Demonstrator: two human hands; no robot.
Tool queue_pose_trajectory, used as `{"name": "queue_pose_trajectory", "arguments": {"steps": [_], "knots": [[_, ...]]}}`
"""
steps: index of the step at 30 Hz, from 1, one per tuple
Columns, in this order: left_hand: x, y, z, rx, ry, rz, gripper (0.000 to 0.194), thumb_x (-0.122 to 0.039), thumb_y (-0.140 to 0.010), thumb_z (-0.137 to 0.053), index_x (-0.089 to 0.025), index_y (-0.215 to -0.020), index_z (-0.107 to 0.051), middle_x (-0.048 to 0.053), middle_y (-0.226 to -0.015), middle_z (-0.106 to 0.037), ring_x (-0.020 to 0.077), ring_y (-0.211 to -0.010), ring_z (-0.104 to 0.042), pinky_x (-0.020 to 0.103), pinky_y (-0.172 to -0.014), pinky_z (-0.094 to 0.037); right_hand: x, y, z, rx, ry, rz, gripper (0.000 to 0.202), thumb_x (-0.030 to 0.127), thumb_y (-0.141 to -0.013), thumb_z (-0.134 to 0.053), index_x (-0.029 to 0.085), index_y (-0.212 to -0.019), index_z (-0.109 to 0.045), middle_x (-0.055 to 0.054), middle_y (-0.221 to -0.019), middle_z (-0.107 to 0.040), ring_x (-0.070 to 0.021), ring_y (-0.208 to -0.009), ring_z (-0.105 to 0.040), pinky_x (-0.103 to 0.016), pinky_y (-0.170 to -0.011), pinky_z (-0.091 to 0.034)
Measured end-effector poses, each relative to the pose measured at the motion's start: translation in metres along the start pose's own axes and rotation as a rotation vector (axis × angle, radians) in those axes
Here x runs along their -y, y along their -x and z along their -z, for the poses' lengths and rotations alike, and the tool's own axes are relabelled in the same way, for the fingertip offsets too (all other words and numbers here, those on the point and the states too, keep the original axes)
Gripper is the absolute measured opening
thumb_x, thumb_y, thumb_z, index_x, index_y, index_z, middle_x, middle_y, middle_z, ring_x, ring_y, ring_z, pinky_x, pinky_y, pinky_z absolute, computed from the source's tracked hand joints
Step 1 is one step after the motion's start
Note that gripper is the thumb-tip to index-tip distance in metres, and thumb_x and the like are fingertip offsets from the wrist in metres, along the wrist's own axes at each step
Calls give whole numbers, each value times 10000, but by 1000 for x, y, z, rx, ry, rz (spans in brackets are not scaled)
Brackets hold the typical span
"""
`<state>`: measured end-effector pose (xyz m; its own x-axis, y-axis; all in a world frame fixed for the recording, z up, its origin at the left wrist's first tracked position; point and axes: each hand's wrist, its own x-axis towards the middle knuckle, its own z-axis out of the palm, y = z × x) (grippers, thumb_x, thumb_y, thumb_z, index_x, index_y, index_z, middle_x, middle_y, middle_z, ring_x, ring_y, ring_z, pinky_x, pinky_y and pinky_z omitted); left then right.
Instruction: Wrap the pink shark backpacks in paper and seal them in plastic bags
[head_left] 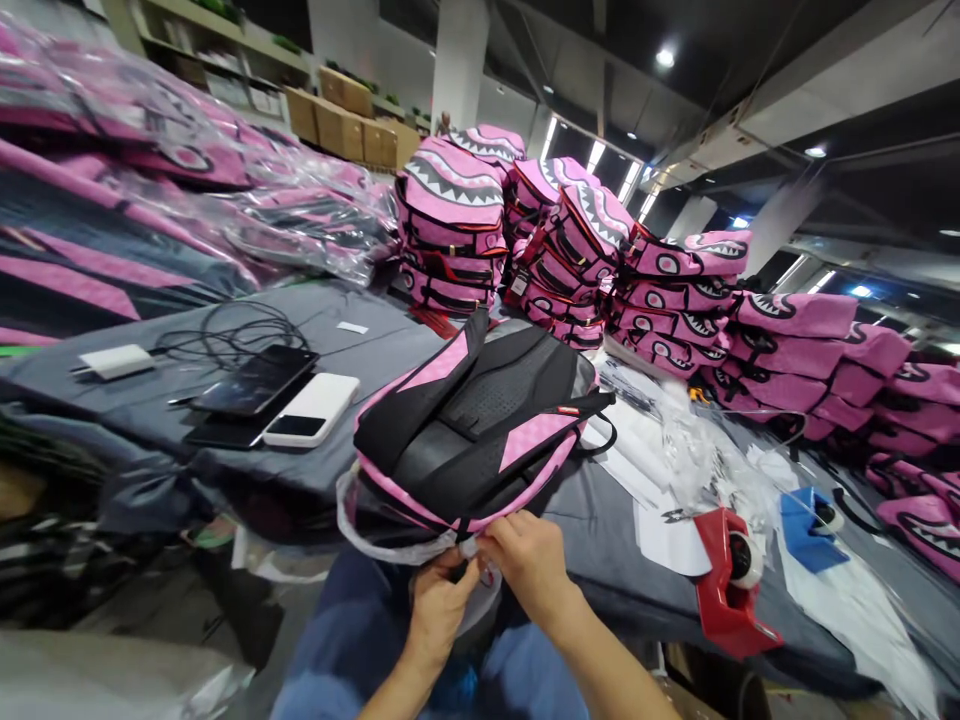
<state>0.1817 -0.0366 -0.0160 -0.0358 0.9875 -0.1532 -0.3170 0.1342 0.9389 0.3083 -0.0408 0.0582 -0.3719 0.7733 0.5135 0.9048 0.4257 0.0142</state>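
Observation:
A black and pink backpack [480, 420] lies with its straps side up at the table's near edge. White, clear-looking plastic [397, 548] hangs around its near end. My left hand [442, 600] is closed in a pinch just below that end, at the plastic; what lies between its fingertips is too small to name. My right hand [529, 560] is closed too, its fingertips meeting the bag's near edge and the plastic, close beside the left fingertips. The exact thing it pinches is hidden.
On the left of the grey table [345, 300] are a white power bank [313, 410], a dark phone [259, 380], a charger [116, 361] and cables. Red [731, 585] and blue [812, 530] tape dispensers sit right. Stacked pink bags [454, 220] stand behind; plastic-wrapped bags [187, 180] are left.

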Motion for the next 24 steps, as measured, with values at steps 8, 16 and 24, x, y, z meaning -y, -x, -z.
{"name": "queue_pose_trajectory", "arguments": {"steps": [8, 16, 24], "knots": [[4, 5, 2, 20, 83, 79, 525, -703, -578, -810, -188, -666, -758, 62, -703, -735, 234, -740, -679, 332, -782, -566, -4, 0, 9, 109, -87, -119, 149, 227, -935, -682, 216, -789, -654, 9, -747, -725, -154, -718, -638, -263, -578, -350], [-9, 9, -1, 31, 156, 213, 623, -756, -437, -861, -179, -656, -768, 58, -675, -727, 233, -743, -687, 332, -804, -565, 1, 12, -9, 225, -642, -459, 198, 94, -901, -536, 183, -946, -706, -38, -866, -747, -157, -769, -662, -233, -723, -475], [-20, 7, 1, 41, 143, 234, 614, -734, -389, -884, -173, -599, -750, 55, -639, -706, 231, -730, -665, 312, -751, -552, 11, 11, -17, 86, -693, -663, 135, 165, -711, -617, 173, -808, -710, -13, -740, -652, -146, -640, -546, -250, -614, -390]]}}
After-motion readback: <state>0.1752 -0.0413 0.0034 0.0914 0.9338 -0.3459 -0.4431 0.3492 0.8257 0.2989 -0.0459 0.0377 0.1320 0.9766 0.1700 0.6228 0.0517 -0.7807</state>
